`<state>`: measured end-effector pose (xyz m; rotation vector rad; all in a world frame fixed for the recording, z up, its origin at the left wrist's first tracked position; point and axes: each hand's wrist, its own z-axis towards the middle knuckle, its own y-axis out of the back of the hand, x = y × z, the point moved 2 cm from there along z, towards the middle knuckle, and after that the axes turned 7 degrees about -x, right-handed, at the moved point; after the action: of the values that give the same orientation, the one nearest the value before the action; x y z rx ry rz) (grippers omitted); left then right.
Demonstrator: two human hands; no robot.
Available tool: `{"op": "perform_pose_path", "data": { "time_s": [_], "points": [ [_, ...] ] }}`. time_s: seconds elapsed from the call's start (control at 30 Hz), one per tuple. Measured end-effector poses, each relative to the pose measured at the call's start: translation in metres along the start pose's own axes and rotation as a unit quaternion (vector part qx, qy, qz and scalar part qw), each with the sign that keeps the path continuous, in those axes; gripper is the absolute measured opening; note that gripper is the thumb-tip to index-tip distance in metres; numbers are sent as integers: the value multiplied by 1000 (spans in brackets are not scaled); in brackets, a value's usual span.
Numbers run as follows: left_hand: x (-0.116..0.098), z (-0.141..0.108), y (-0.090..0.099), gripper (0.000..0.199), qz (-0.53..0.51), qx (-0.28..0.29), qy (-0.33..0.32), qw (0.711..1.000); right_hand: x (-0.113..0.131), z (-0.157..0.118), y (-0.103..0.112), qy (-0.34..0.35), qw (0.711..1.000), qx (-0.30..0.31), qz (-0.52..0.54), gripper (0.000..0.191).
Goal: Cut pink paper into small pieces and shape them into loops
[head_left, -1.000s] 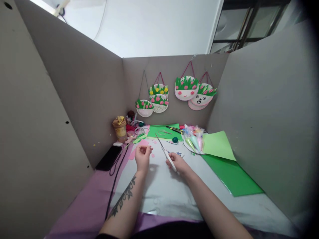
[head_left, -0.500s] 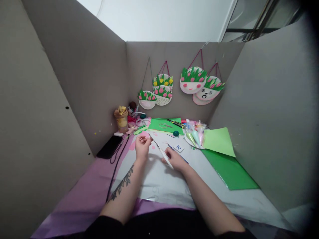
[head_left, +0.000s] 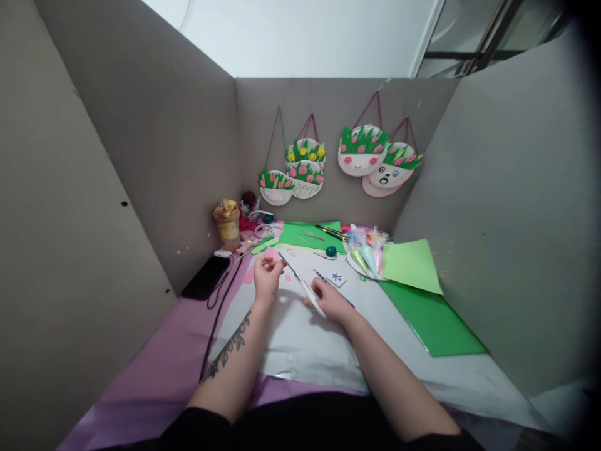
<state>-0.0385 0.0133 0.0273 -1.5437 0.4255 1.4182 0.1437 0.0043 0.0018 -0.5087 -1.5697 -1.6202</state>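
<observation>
My right hand (head_left: 328, 300) is wrapped round the handles of white-handled scissors (head_left: 307, 289). Their thin blades point up and left, and the tips reach the fingers of my left hand (head_left: 268, 275). Those fingers are pinched on a piece of pink paper (head_left: 271, 253), which is partly hidden behind them. Both hands are held above the white-covered table (head_left: 310, 351). Small pink cutouts (head_left: 288, 277) lie close to the blades. A blue-and-white pencil (head_left: 322, 275) and a small white card (head_left: 337, 277) with a blue character are just beyond my right hand.
Green sheets (head_left: 432, 319) lie at the right, beside a plate of filled piping bags (head_left: 370, 260). A black phone (head_left: 205, 277) and a lidded cup (head_left: 228, 225) stand at the left. Paper-plate flower baskets (head_left: 361, 150) hang on the back panel. Grey panels enclose the table.
The scissors' handles have spread slightly apart in my right hand. Both hands stay almost in place, and the view has shifted very slightly.
</observation>
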Motion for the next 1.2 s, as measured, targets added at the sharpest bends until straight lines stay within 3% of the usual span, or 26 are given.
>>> {"op": "perform_pose_path", "data": {
  "time_s": [0.7,1.0,1.2],
  "points": [
    [2,1,0,36,16,13,-1,1000,-6,3,2,-10,1000,-7,23,26],
    [5,1,0,42,4,28,6,1000,-3,-2,-5,-37,992,44,113,16],
    [4,-2,-1,29,21,58,6,998,5,-5,-10,-47,985,60,156,19]
  ]
}}
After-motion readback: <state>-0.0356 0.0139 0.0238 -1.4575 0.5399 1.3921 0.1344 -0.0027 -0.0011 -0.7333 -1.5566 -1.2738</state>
